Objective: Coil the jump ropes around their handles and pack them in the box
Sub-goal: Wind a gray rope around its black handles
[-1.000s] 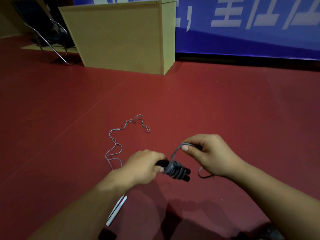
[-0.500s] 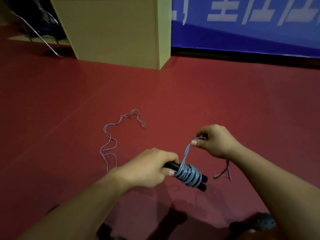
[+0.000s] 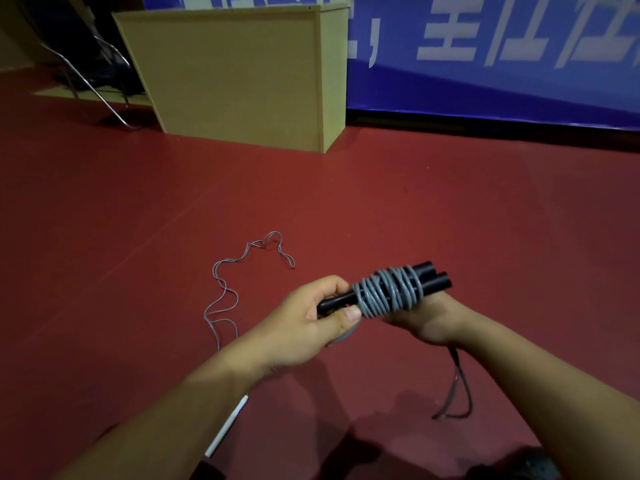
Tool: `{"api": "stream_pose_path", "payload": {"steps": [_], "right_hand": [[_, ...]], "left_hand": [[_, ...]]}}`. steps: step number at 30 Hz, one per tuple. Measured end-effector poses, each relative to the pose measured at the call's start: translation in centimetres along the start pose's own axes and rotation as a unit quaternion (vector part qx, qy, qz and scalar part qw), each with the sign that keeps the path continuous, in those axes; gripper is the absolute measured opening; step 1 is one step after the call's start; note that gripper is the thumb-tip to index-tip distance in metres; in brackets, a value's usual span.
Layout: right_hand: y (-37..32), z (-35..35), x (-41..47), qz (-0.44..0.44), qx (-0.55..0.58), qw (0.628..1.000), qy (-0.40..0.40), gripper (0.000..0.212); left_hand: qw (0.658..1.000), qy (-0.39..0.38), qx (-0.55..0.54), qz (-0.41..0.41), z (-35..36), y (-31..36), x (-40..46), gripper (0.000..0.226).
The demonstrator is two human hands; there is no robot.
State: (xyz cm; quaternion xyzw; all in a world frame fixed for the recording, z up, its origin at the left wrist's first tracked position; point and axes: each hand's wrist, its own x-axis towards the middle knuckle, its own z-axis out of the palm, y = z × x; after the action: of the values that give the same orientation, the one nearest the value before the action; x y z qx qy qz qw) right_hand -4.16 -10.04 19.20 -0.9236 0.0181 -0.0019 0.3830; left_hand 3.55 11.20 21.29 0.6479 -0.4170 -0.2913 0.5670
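Handles (image 3: 408, 287), two black ones laid side by side, sit in both my hands above the red floor (image 3: 450, 209), bound together by many turns of grey rope (image 3: 388, 292). My left hand (image 3: 304, 327) grips the near end of the pair, fingers curled over the top and thumb pressed against the first coil. My right hand (image 3: 426, 322) is underneath the wrapped section, supporting it from below; its fingers are hidden behind the bundle, so I cannot tell whether they are clenched or relaxed. The far ends of the handles project past the coils, pointing up and to the right. A short dark loop of loose rope (image 3: 457, 393) hangs below my right wrist and reaches the floor. A second rope (image 3: 225, 299), thin and grey, lies in loose bends on the floor to the left of my hands, well apart from the bundle. A white handle (image 3: 227, 426) shows on the floor beneath my left forearm. At the far edge of the floor stands a tan wooden cabinet (image 3: 239, 74), a metal chair frame (image 3: 86, 81) to its left, a blue banner (image 3: 502, 53) with white characters on the wall to its right.
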Motion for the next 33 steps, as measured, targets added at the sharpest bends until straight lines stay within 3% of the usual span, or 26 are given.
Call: {"api": "stream_pose_path", "payload": {"steps": [4,7,12,19,23,28,33], "right_hand": [[0.1,1.4,-0.1,0.029,-0.037,0.998,-0.038,0.014],[-1.1,1.5,-0.1,0.005,-0.05,0.998,-0.044,0.012],[-2.5,1.8,-0.3,-0.001,-0.097,0.995,-0.039,0.017],[-3.6,2.1,-0.9,-0.019,-0.105,0.994,-0.028,0.02],[-4.4,2.2,-1.0,-0.04,-0.099,0.994,-0.018,0.018],[-4.9,2.0,-1.1,-0.038,-0.101,0.994,-0.02,0.015],[-4.7,1.4,-1.1,-0.012,-0.121,0.992,-0.032,0.015]], "left_hand": [[0.999,0.032,0.001,0.0,-0.2,-0.4,0.2,0.019],[0.997,0.076,0.008,0.0,-0.4,-0.2,0.4,0.031],[0.988,0.154,-0.005,0.004,-0.5,0.2,0.7,0.017],[0.958,0.273,0.076,-0.041,-1.3,-1.1,0.9,0.022],[0.942,0.286,0.165,-0.056,-1.8,-2.0,1.0,0.026],[0.89,0.287,0.342,-0.092,-2.0,-2.1,0.9,0.032],[0.891,0.242,0.374,-0.089,-2.2,-2.6,1.1,0.021]]}}
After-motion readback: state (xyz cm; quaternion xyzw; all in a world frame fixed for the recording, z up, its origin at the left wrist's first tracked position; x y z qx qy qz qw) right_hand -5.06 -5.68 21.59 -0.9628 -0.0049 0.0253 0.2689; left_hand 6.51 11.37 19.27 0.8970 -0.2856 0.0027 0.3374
